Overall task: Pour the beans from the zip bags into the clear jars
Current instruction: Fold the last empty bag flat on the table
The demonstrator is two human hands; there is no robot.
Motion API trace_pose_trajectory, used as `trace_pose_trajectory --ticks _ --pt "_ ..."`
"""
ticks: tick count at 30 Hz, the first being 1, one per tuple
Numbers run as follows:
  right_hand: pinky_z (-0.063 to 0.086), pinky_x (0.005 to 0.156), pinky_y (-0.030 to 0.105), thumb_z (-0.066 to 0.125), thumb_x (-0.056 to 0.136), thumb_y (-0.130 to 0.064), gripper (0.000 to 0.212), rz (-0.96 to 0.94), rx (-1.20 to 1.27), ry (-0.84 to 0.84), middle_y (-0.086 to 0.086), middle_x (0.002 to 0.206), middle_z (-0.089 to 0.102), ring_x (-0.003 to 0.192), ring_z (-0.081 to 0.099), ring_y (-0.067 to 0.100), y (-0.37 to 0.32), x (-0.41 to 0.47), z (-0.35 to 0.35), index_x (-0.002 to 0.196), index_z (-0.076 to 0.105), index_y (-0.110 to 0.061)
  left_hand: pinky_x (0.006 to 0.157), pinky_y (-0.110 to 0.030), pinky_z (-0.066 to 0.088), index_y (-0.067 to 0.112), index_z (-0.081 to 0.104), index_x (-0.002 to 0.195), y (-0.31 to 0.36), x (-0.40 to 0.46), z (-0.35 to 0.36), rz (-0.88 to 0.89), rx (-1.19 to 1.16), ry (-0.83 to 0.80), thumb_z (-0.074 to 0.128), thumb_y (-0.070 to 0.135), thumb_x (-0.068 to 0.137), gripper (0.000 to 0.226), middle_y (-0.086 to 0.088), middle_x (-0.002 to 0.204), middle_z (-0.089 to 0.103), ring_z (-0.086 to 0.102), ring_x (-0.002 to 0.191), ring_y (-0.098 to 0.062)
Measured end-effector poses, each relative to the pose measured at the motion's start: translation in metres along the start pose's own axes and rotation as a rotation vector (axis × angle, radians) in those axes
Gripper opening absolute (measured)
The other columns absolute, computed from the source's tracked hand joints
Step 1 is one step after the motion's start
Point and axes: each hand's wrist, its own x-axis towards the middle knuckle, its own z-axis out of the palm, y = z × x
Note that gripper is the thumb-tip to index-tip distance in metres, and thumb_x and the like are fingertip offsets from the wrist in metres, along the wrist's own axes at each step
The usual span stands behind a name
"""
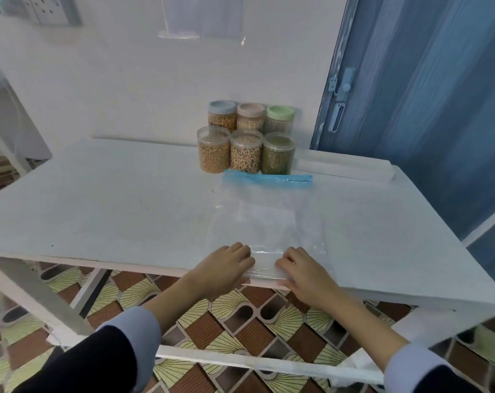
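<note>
The fingers [247, 258] of both hands, curled, pinch the near edge of the flat empty bag [269, 219] on the worktop [113, 208], its length running to twelve o'clock toward the jars [245, 150].

Both forearms reaching forward, sleeves pushed back from the wrists. Left hand [223, 268] and right hand [303, 275] palm-down, close together but apart, fingers curled and pinching a rolled plastic edge.
</note>
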Motion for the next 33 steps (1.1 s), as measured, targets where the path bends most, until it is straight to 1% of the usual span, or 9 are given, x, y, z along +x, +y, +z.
trace_pose_trajectory --ticks 5,10,16,21,24,26,28,30,33 --pt "0.040 0.051 0.020 0.067 0.080 -0.011 0.002 0.028 -0.035 0.171 -0.003 0.075 0.062 0.068 0.062 0.015 0.000 0.005 -0.004 0.081 0.067 -0.013 0.057 -0.023 0.048 0.013 0.067 0.086 -0.006 0.008 -0.010 -0.100 -0.166 0.030 0.042 0.031 0.091 0.030 0.000 0.083 0.060 0.060 0.076 -0.016" --pt "0.036 0.063 0.026 0.043 0.098 -0.016 0.015 0.249 0.010 0.013 -0.005 0.091 0.062 0.081 0.054 0.016 0.006 0.027 -0.020 0.092 0.056 -0.019 0.068 -0.028 0.040 0.009 0.062 0.087 -0.021 0.034 -0.026 -0.366 -0.217 -0.220 0.042 0.038 0.099 0.037 -0.002 0.078 0.060 0.055 0.075 -0.018" --pt "0.033 0.060 0.028 0.026 0.104 -0.032 0.029 0.279 -0.169 -0.195 -0.009 0.069 0.044 0.074 0.051 0.017 0.036 0.039 -0.028 0.090 0.048 -0.018 0.069 -0.027 0.039 0.012 0.064 0.092 -0.064 0.029 -0.027 -0.499 -0.072 -0.424 0.032 0.049 0.099 0.050 0.001 0.076 0.054 0.056 0.077 -0.018" --pt "0.031 0.058 0.030 0.020 0.104 -0.036 0.040 0.237 -0.258 -0.160 -0.009 0.066 0.042 0.058 0.042 0.012 0.060 0.032 -0.018 0.106 0.054 -0.015 0.063 -0.026 0.036 0.018 0.049 0.072 -0.081 -0.001 -0.015 -0.614 -0.059 -0.398 0.028 0.044 0.102 0.046 0.008 0.062 0.042 0.049 0.065 -0.013" --pt "0.031 0.061 0.030 0.021 0.104 -0.035 0.040 0.199 -0.288 -0.186 -0.011 0.062 0.033 0.064 0.045 0.018 0.058 0.040 -0.016 0.107 0.054 -0.013 0.060 -0.028 0.036 0.016 0.041 0.068 -0.083 0.018 -0.022 -0.698 -0.027 -0.189 0.029 0.041 0.102 0.044 -0.001 0.065 0.053 0.059 0.068 -0.023" --pt "0.032 0.064 0.030 0.021 0.105 -0.034 0.040 0.195 -0.274 -0.187 -0.011 0.061 0.033 0.068 0.046 0.019 0.057 0.043 -0.014 0.107 0.054 -0.013 0.059 -0.032 0.036 0.013 0.046 0.072 -0.076 0.038 -0.025 -0.659 -0.068 0.019 0.031 0.039 0.101 0.041 -0.011 0.074 0.062 0.061 0.075 -0.034" --pt "0.032 0.065 0.030 0.020 0.105 -0.034 0.040 0.186 -0.272 -0.181 -0.008 0.064 0.041 0.068 0.047 0.020 0.053 0.045 -0.013 0.108 0.053 -0.012 0.061 -0.036 0.042 0.007 0.058 0.077 -0.059 0.060 -0.025 -0.443 -0.132 0.112 0.029 0.042 0.096 0.049 -0.012 0.080 0.064 0.061 0.078 -0.034" --pt "0.032 0.065 0.030 0.020 0.105 -0.035 0.040 0.167 -0.271 -0.158 -0.001 0.077 0.060 0.071 0.053 0.022 0.048 0.048 -0.013 0.107 0.053 -0.012 0.077 -0.037 0.045 0.009 0.063 0.100 -0.035 0.075 -0.017 -0.255 -0.150 -0.018 0.030 0.042 0.098 0.047 -0.006 0.100 0.063 0.058 0.094 -0.026" --pt "0.030 0.064 0.030 0.021 0.104 -0.038 0.042 0.170 -0.263 -0.116 0.002 0.089 0.066 0.073 0.053 0.019 0.048 0.048 -0.011 0.103 0.055 -0.014 0.085 -0.032 0.039 0.011 0.052 0.112 -0.016 0.072 0.005 -0.250 -0.149 -0.150 0.028 0.034 0.103 0.035 -0.003 0.111 0.056 0.049 0.098 -0.019"
